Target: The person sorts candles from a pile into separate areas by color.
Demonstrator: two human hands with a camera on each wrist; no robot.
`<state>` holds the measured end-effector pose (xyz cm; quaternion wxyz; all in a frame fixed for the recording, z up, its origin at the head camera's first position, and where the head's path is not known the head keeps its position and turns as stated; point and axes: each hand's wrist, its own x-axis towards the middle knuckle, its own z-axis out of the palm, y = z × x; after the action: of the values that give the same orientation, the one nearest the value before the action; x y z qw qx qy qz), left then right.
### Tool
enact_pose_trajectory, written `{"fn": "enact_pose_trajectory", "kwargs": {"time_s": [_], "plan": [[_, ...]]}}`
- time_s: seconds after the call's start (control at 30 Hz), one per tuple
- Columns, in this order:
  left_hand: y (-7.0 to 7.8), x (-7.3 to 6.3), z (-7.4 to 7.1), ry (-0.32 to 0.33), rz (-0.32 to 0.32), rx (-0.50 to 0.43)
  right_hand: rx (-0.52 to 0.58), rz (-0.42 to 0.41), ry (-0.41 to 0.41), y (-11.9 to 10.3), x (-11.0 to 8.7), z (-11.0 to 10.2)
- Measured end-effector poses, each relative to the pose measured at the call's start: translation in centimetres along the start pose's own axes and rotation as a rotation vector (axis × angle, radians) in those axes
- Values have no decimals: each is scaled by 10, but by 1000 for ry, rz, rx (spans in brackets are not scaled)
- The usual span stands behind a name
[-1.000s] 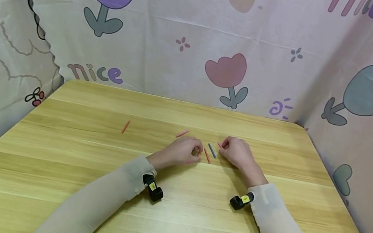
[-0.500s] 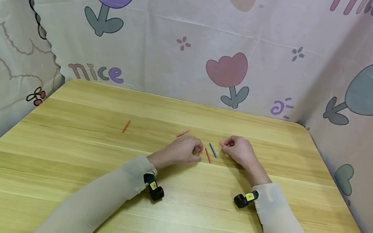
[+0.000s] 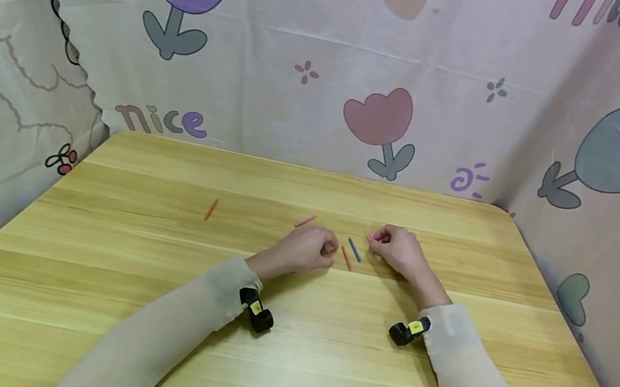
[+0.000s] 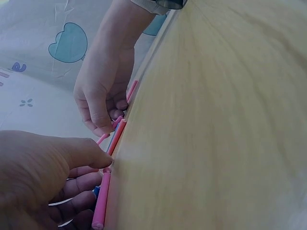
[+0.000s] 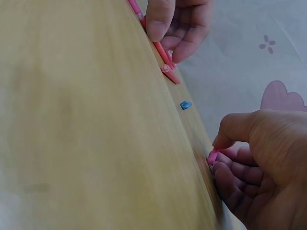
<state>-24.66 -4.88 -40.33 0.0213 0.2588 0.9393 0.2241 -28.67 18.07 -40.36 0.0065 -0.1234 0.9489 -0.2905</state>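
My left hand (image 3: 300, 249) is low over the table, its thumb and fingers seeming to pinch a thin reddish stick (image 5: 163, 50), largely covered by the hand. A pink stick (image 4: 100, 201) lies beside its curled lower fingers. To the right, my right hand (image 3: 400, 249) pinches a short pink stick (image 5: 213, 155) between thumb and fingertips; most of that stick is hidden. Between the hands lie an orange-red stick (image 3: 346, 258) and a blue stick (image 3: 354, 250), slanted and roughly parallel. Behind the left hand is another pink stick (image 3: 305, 221).
An orange stick (image 3: 211, 209) lies apart at the left on the wooden table (image 3: 279, 368). A printed cloth (image 3: 277, 98) hangs along the back and sides. Each sleeve cuff carries a small black camera, on the left (image 3: 258, 312) and on the right (image 3: 409, 331).
My right hand has shifted slightly right and away, with the pink stick in its fingertips. The left hand stays nearly in place; a bit more pink shows beneath it.
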Motion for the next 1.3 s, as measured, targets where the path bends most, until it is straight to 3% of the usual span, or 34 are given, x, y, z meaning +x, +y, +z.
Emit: {"fn": "enact_pose_trajectory", "kwargs": {"time_s": [0.7, 1.3], "plan": [[-4, 1, 4, 59, 22, -16, 95, 17, -44, -5, 0, -8], [-4, -1, 4, 42, 41, -35, 136, 5, -14, 0, -9, -34]]}}
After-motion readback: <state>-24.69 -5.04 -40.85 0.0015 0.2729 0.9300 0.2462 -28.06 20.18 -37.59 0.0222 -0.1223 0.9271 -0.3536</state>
